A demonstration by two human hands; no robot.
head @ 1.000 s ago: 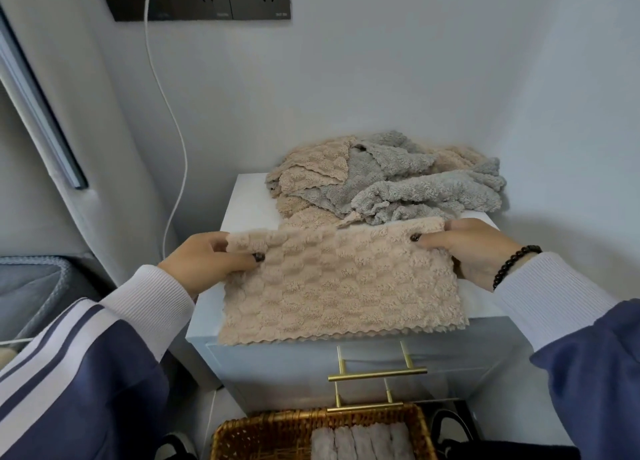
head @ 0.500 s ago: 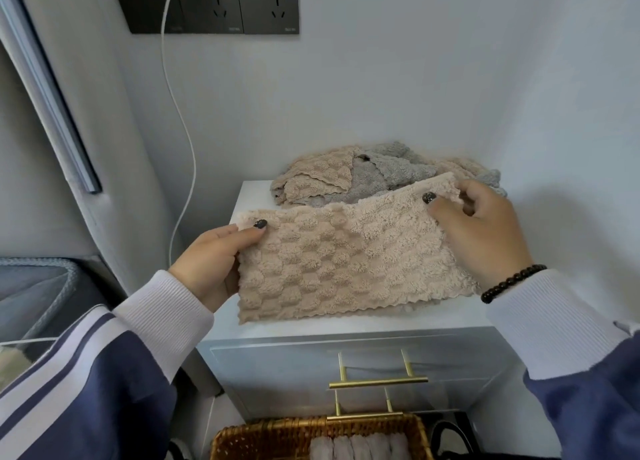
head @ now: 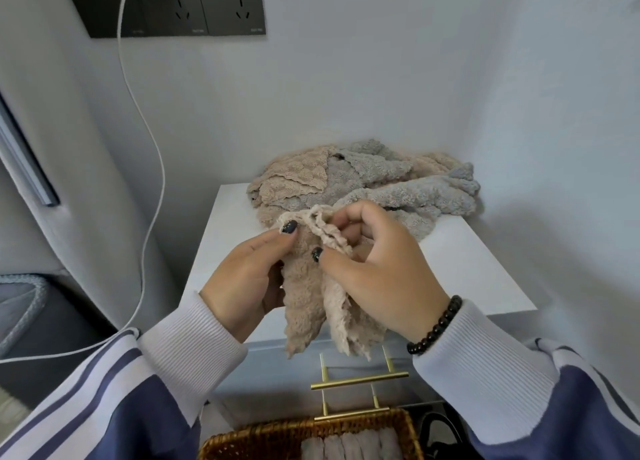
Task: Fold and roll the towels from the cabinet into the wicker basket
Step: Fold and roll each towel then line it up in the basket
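Wicker basket [head: 263, 439] sits nearest, at the bottom edge, with a few rolled grey towels [head: 349, 445] already standing in it side by side. Just above it, brass drawer handles [head: 360, 380] on the cabinet front. Next up, both hands hold the beige towel [head: 304, 300] in the air over the front edge of the white cabinet top [head: 221, 251]: left hand [head: 249, 279] pinches one top corner under the thumb, right hand [head: 377, 269] has thumb and curled fingers gripping the other corner, the two corners brought together so the cloth hangs doubled between the hands. Handling judgement: light, limp, bubbly plush knit, no stiffness at all (it sags straight down from the pinch). Not slippery, the pile gives good grip, but layers will slide off each other unless corners are matched and held. Best hold is at the corners and scalloped edges, as now; then lay flat on the top to crease and roll tight. Farther back, a loose pile of unfolded beige and grey towels [head: 374, 186] against the wall. Beyond that, a dark socket panel [head: 207, 6] with a white charger cable [head: 145, 141] trailing down left.
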